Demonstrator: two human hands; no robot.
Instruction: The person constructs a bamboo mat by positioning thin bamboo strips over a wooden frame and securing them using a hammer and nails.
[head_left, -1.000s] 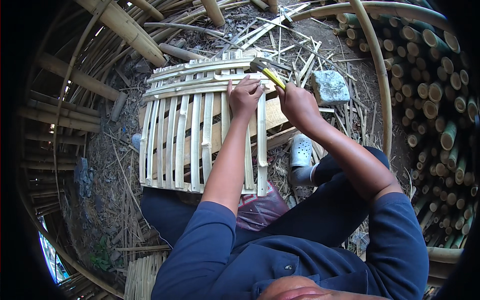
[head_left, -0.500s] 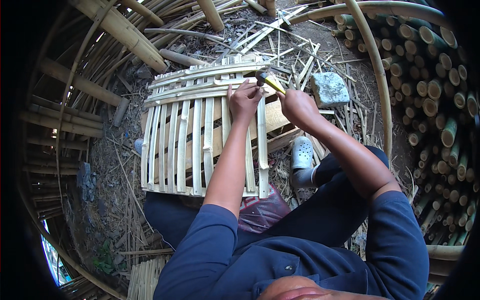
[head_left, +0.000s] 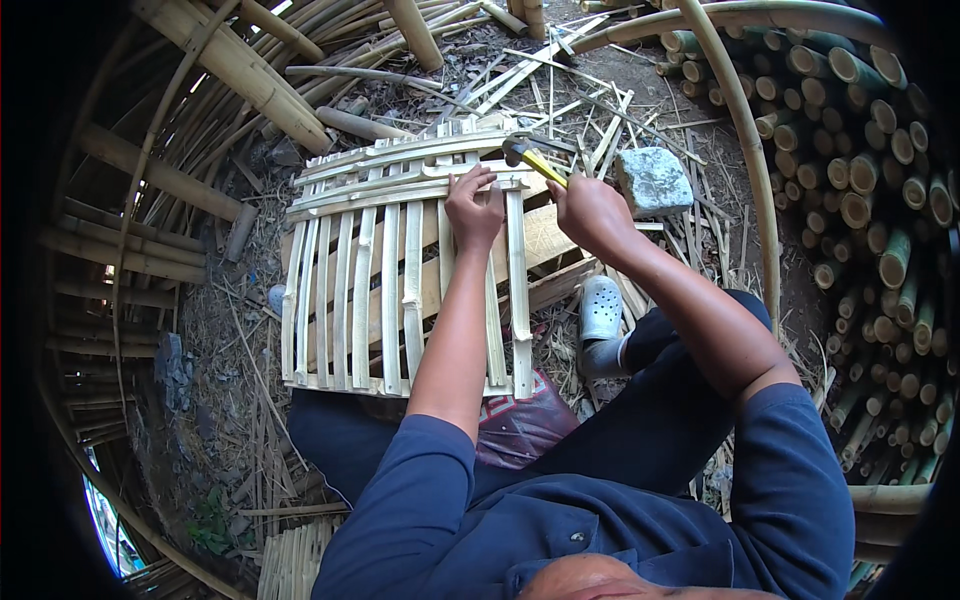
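My right hand is closed around the yellow handle of a hammer. The dark hammer head is slightly above the right end of the cross slats on a bamboo slat panel. My left hand lies on those cross slats, left of the hammer head, its fingers and thumb apart. Long upright slats run from the cross slats toward my lap, with gaps between them. Under the panel are wider wooden boards. Whether a nail stands at the slat's end is too small to tell.
A pale stone block sits right of the panel. Cut bamboo poles are stacked at the right, behind a curved pole. Split strips litter the ground beyond. My foot in a light clog is beside the boards.
My left hand has shifted a little left along the cross slats, away from the slat's end. The hammer has moved slightly left, still in my right hand.
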